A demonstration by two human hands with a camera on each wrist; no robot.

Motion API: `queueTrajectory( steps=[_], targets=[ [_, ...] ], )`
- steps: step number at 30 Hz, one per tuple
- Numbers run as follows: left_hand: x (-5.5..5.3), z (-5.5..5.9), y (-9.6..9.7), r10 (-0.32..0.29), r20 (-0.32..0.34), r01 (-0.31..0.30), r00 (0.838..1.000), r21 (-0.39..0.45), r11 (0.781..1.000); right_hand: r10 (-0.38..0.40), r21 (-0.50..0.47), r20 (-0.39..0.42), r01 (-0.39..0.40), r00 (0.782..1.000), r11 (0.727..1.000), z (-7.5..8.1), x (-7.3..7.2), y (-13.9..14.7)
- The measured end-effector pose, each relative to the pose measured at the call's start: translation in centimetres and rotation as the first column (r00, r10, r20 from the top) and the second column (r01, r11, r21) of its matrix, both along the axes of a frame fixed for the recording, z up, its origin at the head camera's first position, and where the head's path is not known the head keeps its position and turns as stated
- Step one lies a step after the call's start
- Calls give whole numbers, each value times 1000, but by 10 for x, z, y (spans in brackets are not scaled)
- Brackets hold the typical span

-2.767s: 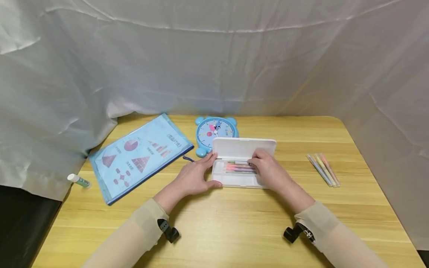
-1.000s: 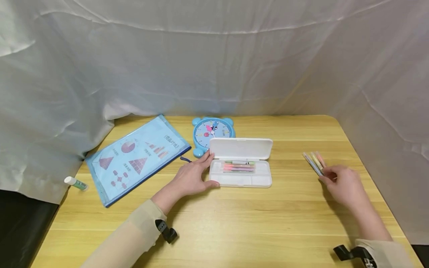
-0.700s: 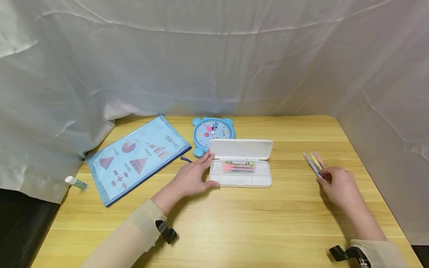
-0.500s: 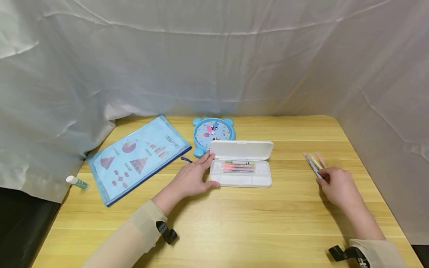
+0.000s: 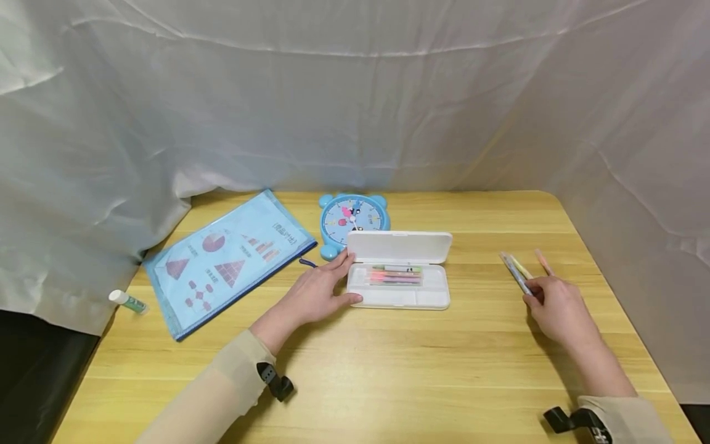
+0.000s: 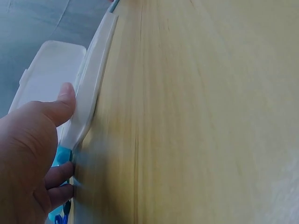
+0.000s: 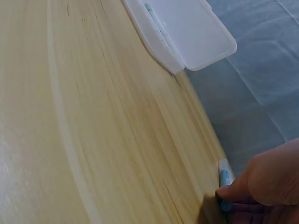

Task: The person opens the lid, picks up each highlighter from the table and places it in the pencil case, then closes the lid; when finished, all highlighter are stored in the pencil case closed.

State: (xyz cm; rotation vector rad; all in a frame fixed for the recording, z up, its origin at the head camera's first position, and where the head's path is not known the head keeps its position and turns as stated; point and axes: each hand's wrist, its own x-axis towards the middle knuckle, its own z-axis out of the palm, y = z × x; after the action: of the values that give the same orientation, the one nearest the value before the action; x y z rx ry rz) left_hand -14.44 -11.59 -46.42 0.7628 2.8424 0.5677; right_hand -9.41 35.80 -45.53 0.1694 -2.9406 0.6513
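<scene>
My left hand (image 5: pixel 313 296) rests at the left side of an open white pencil case (image 5: pixel 432 299), thumb at its front corner and fingers by the hinged lid (image 5: pixel 399 248). In the left wrist view, the thumb lies straight along the case's edge. Several pens (image 5: pixel 395 277) with pink, purple and green parts lie in the case's rear compartment. At the right, my right hand (image 5: pixel 563 308) pinches a blue pen (image 5: pixel 514 272) between thumb and fingers. A yellow pen (image 5: pixel 520 266) lies against it, its lower end hidden by the hand. A pink pen (image 5: pixel 544 262) sits apart, just beyond the knuckles.
Behind the case stands a blue toy clock (image 5: pixel 355 216), partly covered by the lid. A blue zip document pouch (image 5: pixel 230 265) lies at the left, with a glue stick (image 5: pixel 129 301) beside it. Grey cloth (image 5: pixel 355 105) hangs round the table's back and sides.
My right hand went from the pencil case to the pens on the right and took hold there. The pink pen has separated rightward from the blue and yellow ones. My left hand stayed at the case.
</scene>
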Motion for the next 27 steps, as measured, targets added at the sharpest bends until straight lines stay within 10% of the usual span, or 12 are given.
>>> queueTrajectory(
  steps=[11, 27],
  targets=[
    [0, 0, 2, 11, -18, -11, 1000, -29, 1000, 13, -51, -45, -15, 999, 999, 2, -2, -7],
    [-2, -2, 2, 3, -29, -4, 1000, -14, 1000, 49, -190, -167, -81, 985, 978, 49, -3, -45]
  ],
)
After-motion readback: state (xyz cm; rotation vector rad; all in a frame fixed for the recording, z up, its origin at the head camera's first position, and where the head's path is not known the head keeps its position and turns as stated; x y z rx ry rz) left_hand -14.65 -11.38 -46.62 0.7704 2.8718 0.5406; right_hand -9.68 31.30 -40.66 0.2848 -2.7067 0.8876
